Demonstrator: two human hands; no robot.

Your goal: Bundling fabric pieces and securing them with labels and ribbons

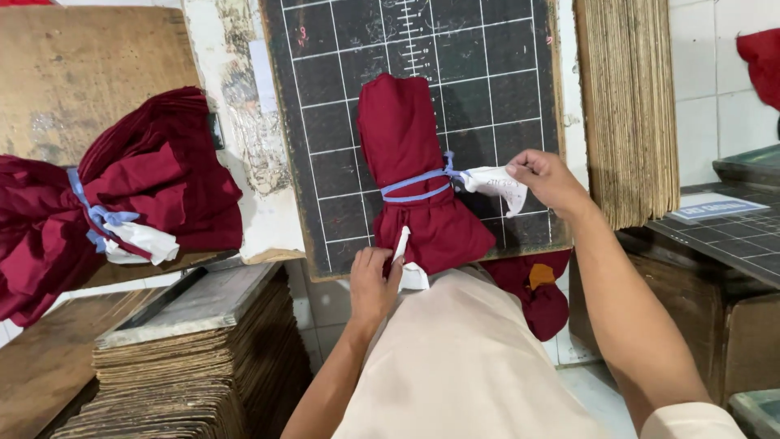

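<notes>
Maroon bundle lying upright on a gridded black board, rolled and cinched at the waist by a blue tie; lower half flaring out over the board's near edge, touching the beige garment at the body.

Right hand at the bundle's right, fingers pressed together, pinching a white tag at the knot end of the tie; tag drawn out sideways, clear of the cloth.

Left hand below the bundle, thumb and fingers closed on a white strip standing up against the flared cloth; a further white scrap just beside the thumb.

Second maroon bundle well to the left on a wooden board, also bound in blue with white paper at the knot; stacked cardboard sheets beneath it, another stack upright at the right of the gridded board; more maroon cloth hanging below the board's near edge, with an orange patch.
</notes>
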